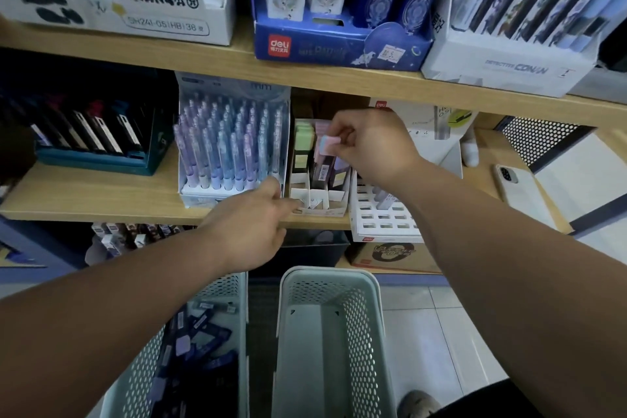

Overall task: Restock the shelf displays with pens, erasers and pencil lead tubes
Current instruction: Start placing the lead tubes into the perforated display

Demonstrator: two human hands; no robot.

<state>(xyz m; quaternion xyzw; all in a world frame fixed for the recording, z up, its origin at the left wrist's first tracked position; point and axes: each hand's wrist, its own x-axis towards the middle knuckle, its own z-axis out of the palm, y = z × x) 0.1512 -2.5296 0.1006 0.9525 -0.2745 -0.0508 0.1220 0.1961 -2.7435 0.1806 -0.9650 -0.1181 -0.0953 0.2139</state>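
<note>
A: Through the head camera, what containers do we find on the shelf?

B: We see a white pen display (200,192) packed with upright lilac and blue pens (220,146). Just to its right stands a divided eraser box (322,210). Its left lane holds green erasers (303,141), and the lanes beside it hold pink and dark ones.

A: And below the shelf?

B: We see two pale perforated baskets. The left basket (222,285) holds dark blue packets (207,326). The right basket (330,271) stands just beside it.

A: Where is the eraser, and how are the hands?

B: The right hand (369,142) pinches a small pink and blue eraser (330,140) between thumb and fingertips, over the box's middle lanes. The eraser's long axis runs roughly left to right, slightly tilted. The left hand (252,224) reaches to the box's front left corner, fingertips touching it. We cannot tell whether they grip.
</note>
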